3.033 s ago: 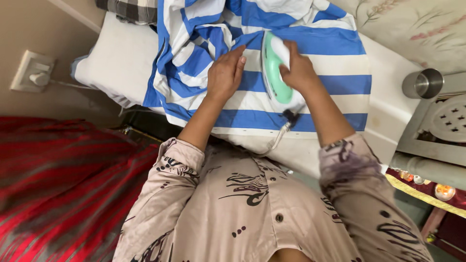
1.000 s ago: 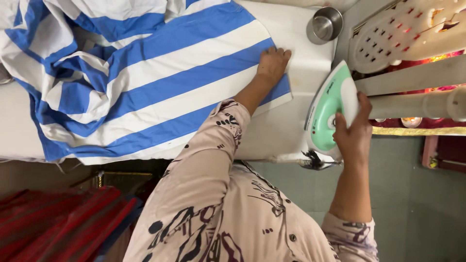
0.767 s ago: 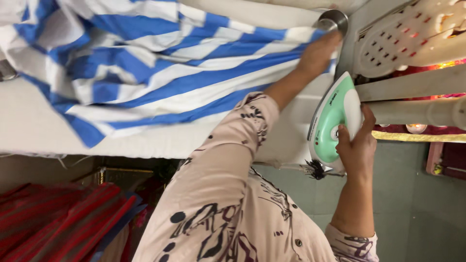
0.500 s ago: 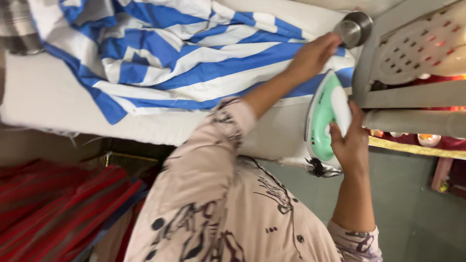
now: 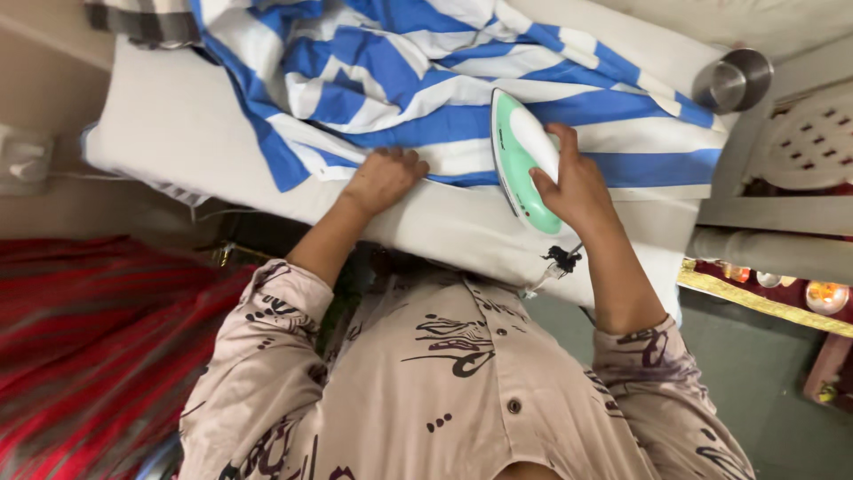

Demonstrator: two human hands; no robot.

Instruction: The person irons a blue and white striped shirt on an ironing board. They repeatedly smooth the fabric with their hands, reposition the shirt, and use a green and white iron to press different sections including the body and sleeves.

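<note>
My right hand [image 5: 576, 182] is gripping the iron [image 5: 520, 160], nose toward frame top on the cloth [image 5: 462, 98], while my left hand [image 5: 384, 178] is pressing its near edge flat.

One blue-and-white striped cotton cloth [image 5: 462, 80], partly bunched, partly flat. One mint-green and white plastic electric iron [image 5: 522, 158]. One white padded bench [image 5: 178, 133] under both. Two hands: one left hand [image 5: 384, 178] with knuckles on the cloth edge, one right hand [image 5: 576, 182] wrapped round the iron handle. One round steel tumbler [image 5: 733, 80] at the far right corner. One white moulded plastic chair [image 5: 800, 169] with cut-out holes. One grey-checked folded fabric [image 5: 142, 20] at top left. One white wall socket [image 5: 22, 160], blurred. One red striped fabric [image 5: 98, 347] at lower left. One iron cord [image 5: 553, 267], black wrap at the base.
</note>
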